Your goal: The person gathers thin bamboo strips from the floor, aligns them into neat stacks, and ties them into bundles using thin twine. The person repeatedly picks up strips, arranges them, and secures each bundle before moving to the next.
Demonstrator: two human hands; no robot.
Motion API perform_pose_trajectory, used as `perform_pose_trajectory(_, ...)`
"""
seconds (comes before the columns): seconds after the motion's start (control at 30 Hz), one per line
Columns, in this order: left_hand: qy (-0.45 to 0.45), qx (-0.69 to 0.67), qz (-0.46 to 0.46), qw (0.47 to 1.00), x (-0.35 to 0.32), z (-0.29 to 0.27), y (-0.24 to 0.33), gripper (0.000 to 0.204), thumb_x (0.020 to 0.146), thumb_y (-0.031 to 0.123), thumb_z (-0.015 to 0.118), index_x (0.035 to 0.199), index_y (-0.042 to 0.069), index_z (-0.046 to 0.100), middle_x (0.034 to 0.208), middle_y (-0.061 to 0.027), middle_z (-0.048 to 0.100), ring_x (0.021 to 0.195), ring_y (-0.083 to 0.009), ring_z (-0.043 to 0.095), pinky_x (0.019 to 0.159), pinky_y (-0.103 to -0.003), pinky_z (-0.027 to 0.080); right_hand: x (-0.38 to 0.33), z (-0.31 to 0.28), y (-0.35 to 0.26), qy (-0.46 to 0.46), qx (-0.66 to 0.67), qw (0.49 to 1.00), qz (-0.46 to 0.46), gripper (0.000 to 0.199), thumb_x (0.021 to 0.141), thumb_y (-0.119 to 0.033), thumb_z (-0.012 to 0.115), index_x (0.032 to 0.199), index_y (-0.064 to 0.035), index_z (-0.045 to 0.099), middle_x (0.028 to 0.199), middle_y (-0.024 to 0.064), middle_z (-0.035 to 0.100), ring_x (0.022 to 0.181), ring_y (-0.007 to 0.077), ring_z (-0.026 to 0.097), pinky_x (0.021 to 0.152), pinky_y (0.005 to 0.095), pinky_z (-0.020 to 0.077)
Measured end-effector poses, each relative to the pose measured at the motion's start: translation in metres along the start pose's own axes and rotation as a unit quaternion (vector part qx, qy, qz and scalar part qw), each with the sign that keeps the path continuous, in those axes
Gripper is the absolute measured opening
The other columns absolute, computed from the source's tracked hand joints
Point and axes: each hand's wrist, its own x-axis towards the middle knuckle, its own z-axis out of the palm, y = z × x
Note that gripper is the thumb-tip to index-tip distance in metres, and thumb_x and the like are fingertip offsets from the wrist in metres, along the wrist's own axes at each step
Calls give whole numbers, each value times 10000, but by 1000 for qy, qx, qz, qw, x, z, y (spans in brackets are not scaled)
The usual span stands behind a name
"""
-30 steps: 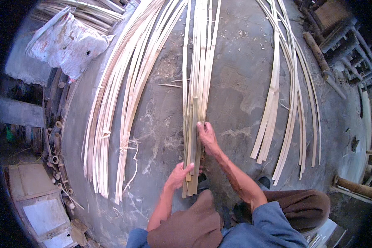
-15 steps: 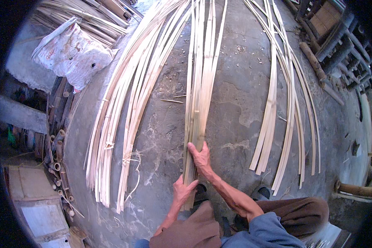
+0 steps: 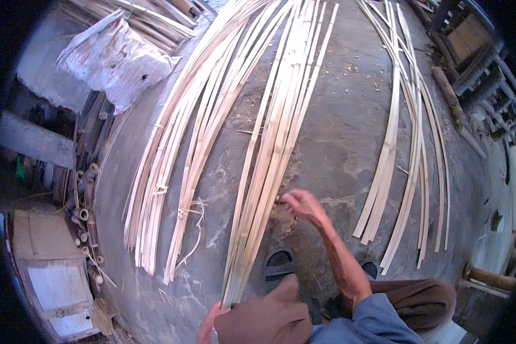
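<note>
My left hand grips the near end of a bundle of long, pale bamboo strips beside my knee. The knee hides part of that hand. From there the strips run up the floor and fan out slightly at the far end. Just right of the bundle is my right hand, apart from the strips. Its fingers look curled but are smeared by motion, so I cannot make out whether they hold anything.
Tied bundles of strips lie on the left, loose strips on the right. A white sack rests at the upper left, above bamboo tubes. Wooden frames stand at the upper right. My sandalled foot is close to the bundle.
My right hand has let go of the strips and lifted off to the right. My left hand has drawn the bundle's near end down and left, and the strips have spread apart.
</note>
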Motion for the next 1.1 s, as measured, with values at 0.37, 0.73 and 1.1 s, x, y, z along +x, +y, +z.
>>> perform_pose_trajectory(0.37, 197, 394, 143, 886, 31, 5, 155, 299, 906, 284, 621, 852, -3, 560, 780, -228, 611, 754, -416, 614, 651, -449, 475, 6, 4, -11, 249, -112, 951, -143, 270, 953, -166, 602, 1213, -99, 634, 1016, 127, 667, 941, 249, 646, 829, 350, 526)
perform_pose_trajectory(0.73, 258, 301, 459, 795, 290, 131, 394, 246, 892, 149, 627, 1066, -8, 551, 1020, -236, 594, 971, -425, 595, 805, -497, 492, -2, 60, -5, 21, -405, 884, -234, 447, 978, -323, 517, 1422, -279, 486, 1558, 153, 292, 1446, 388, 255, 1189, 494, 193)
perform_pose_trajectory(1.1, 272, 430, 422, 751, 363, 109, 445, 96, 952, 138, 491, 982, 52, 522, 825, -238, 666, 780, -447, 677, 611, -543, 521, -7, 64, -8, 4, -383, 899, -213, 497, 957, -320, 533, 1446, -275, 459, 1589, 120, 253, 1475, 360, 196, 1199, 511, 164)
